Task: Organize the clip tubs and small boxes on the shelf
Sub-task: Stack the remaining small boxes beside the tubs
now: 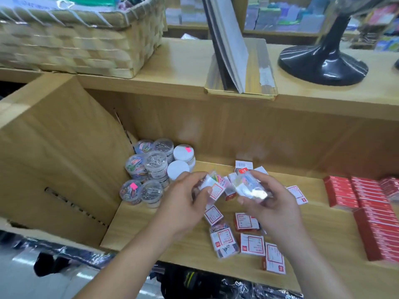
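L hand grips 1 small clear box of coloured clips, fingers curled round it; R hand curls round a 2nd clear box; both held just above the shelf, mid-frame. More loose boxes lie scattered at 6 o'clock of the hands; clip tubs are stacked at 9-10 o'clock; red boxes at 3. Prob light, stiff plastic; glossy, so slippery; contents may shift & lid could pop; take by the long sides, not the lid.

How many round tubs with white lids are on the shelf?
2: the rear white-lid tub near the back wall, the front white-lid tub just before it. Others may be hidden underneath.
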Demonstrator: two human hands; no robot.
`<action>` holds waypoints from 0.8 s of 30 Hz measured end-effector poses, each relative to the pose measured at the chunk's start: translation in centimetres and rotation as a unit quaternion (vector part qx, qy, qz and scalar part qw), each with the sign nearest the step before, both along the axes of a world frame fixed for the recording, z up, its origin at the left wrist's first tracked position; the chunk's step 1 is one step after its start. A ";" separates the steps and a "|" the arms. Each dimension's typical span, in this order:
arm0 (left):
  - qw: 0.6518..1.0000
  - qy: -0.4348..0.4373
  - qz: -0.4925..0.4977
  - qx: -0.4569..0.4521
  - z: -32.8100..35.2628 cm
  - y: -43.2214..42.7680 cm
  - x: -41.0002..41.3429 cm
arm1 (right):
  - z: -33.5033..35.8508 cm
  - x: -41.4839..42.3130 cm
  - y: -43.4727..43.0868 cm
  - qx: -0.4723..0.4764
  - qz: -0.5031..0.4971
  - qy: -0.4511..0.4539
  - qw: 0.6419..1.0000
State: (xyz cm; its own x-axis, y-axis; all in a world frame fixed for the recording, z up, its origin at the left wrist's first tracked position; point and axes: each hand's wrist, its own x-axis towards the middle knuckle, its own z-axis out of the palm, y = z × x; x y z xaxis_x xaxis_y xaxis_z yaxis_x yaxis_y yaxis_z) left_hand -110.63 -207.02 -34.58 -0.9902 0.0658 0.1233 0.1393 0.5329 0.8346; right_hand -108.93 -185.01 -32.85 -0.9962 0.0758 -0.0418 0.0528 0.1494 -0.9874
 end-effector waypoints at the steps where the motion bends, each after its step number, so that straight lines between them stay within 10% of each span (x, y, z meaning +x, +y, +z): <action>1: 0.999 -0.005 0.001 0.032 -0.2 -0.1 0.5 | 0.0 0.0 -0.2 -0.012 -0.001 -0.011 1.000; 24: 0.992 -0.026 -0.003 0.125 1.8 -1.8 3.9 | 4.8 -0.4 -1.6 0.100 -0.005 -0.088 0.991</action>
State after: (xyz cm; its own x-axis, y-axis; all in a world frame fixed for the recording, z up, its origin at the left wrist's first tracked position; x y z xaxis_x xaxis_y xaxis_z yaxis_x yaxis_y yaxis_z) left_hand -106.74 -208.77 -32.80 -0.9953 0.0461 0.0851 0.0952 0.3074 0.9468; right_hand -109.33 -186.63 -28.04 -0.9739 0.1108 -0.1983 0.2246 0.3402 -0.9132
